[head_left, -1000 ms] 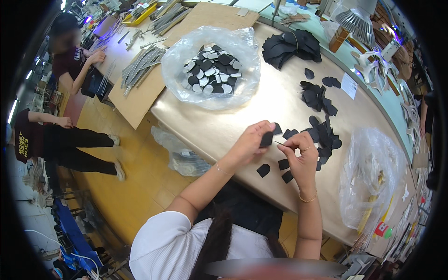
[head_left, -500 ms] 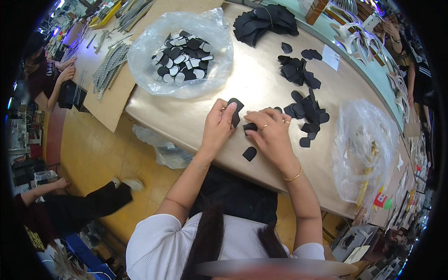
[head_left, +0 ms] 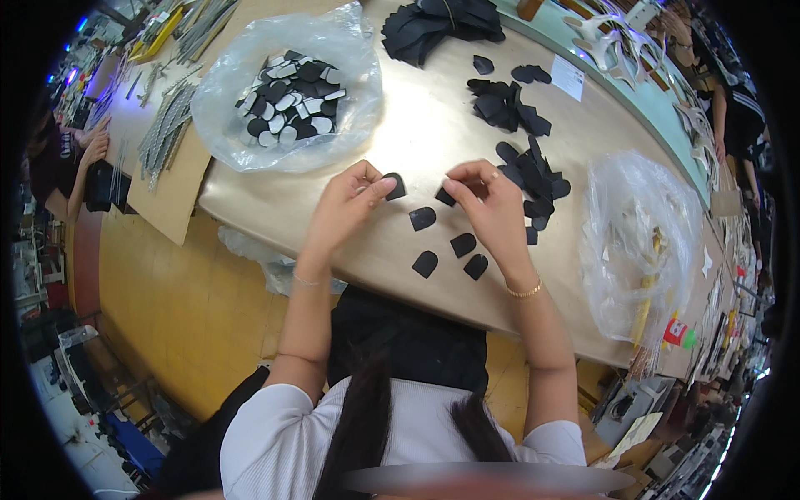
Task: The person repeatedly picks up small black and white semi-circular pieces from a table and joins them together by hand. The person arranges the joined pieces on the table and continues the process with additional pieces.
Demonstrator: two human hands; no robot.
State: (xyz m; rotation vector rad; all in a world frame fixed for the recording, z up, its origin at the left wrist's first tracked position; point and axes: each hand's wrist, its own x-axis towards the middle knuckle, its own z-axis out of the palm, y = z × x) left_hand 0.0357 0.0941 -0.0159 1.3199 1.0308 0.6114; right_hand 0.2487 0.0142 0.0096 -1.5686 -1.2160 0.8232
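Note:
My left hand [head_left: 346, 207] pinches a small black rounded piece [head_left: 395, 185] between thumb and fingertips above the tan table [head_left: 417, 133]. My right hand [head_left: 492, 208] pinches another small black piece [head_left: 446, 197] at its fingertips. Between and below the hands lie several loose black pieces [head_left: 422, 218] on the table. A pile of the same black pieces [head_left: 533, 179] sits just right of my right hand.
A clear plastic bag [head_left: 287, 92] with several black and white pieces lies at the far left. A heap of larger black pieces [head_left: 442, 25] sits at the far edge. Another clear bag [head_left: 642, 242] lies at right. A person [head_left: 67, 158] sits at left.
The hands have drawn apart, each now holding its own black piece. The view has tilted, so the table and bag sit lower in the picture.

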